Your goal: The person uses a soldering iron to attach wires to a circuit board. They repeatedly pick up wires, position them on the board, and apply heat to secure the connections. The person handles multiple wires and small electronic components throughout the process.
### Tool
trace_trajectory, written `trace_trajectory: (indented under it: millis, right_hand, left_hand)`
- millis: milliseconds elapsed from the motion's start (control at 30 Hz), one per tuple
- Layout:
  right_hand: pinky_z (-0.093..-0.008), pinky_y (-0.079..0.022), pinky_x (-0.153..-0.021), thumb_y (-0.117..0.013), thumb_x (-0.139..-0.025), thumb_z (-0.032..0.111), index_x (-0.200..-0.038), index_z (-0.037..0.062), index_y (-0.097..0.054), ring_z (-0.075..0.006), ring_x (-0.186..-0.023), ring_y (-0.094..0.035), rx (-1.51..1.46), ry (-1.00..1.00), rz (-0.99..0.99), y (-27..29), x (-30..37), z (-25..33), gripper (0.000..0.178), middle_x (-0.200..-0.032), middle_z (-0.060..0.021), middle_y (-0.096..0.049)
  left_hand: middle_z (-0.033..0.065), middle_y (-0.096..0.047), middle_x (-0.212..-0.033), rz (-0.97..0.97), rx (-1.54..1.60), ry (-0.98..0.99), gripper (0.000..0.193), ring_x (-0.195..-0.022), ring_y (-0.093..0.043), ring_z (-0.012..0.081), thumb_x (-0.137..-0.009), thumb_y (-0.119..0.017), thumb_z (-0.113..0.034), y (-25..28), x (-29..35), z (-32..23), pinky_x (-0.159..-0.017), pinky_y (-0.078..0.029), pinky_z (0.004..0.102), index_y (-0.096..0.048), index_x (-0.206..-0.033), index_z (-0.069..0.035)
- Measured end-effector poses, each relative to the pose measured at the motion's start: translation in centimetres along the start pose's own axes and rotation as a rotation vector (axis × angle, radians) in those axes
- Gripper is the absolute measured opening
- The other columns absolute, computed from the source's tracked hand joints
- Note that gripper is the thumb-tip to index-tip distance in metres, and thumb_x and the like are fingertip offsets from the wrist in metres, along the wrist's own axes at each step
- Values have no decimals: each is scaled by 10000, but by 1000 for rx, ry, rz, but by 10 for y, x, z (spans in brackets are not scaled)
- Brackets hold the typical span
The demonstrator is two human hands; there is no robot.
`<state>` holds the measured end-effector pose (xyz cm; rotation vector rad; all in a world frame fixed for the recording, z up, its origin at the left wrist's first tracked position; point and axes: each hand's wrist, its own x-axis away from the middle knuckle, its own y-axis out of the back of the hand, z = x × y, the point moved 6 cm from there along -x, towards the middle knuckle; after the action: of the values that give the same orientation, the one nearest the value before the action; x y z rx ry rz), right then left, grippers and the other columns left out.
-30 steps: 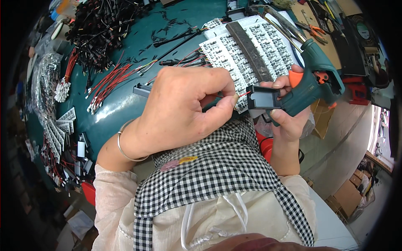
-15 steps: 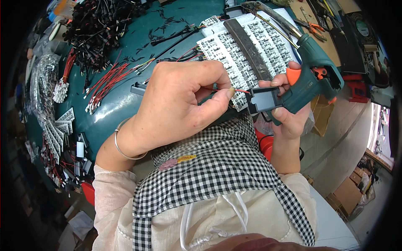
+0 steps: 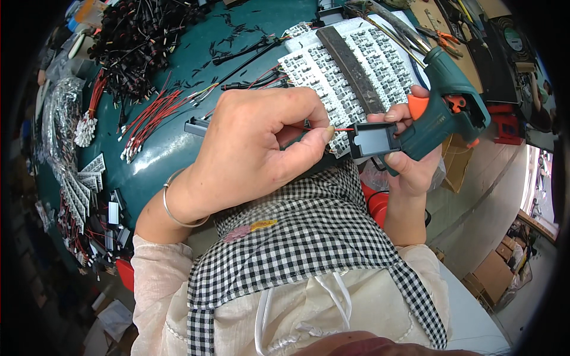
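Observation:
My left hand (image 3: 255, 148) is closed in a pinch on a thin red wire (image 3: 342, 129), whose end reaches the side wall of a small black plastic case (image 3: 373, 142). The case is rectangular and open at the top, with a grey inside. My right hand (image 3: 412, 172) grips it between thumb and fingers. That same hand also supports a dark green glue gun (image 3: 444, 113) with an orange trigger, its nozzle pointing up and away to the left. Part of the wire is hidden behind my left fingers.
White circuit board panels (image 3: 380, 65) lie beyond my hands, with a dark bar (image 3: 350, 68) across them. Bundled red wires with white connectors (image 3: 154, 118) and a heap of black cables (image 3: 139, 41) are at the left. Orange-handled pliers (image 3: 445, 40) lie far right.
The red wire looks straighter between my left fingers and the case. The glue gun has shifted very slightly to the right; both hands are almost still.

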<state>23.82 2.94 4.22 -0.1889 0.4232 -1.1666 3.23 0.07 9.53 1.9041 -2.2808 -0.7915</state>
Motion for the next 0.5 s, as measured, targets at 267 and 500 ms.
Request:
trace_trajectory:
  millis: [267,500]
  right_hand:
    - [-437,-566,-874,-758,-722,-34,-1410,-30,-245,-375,-1050,-635,-96,-3,42,-6,1,-4,858,-1079,-213,-587]
    - [-373,-578,-835,-754,-688,-107,-1409,-50,-259,-307,-1026,-643,-2,-19,58,-11,2,-13,876,-1086,-221,-588]
  left_hand:
    - [-30,-519,-686,79,241,142,152,-574,-413,7,-861,-619,-47,-15,2,7,-503,-318,174,-565,-996,-1]
    - [103,-478,-997,85,154,-105,238,-877,-490,162,-863,-620,-84,-38,1,6,-742,-435,272,-523,-1064,-1]
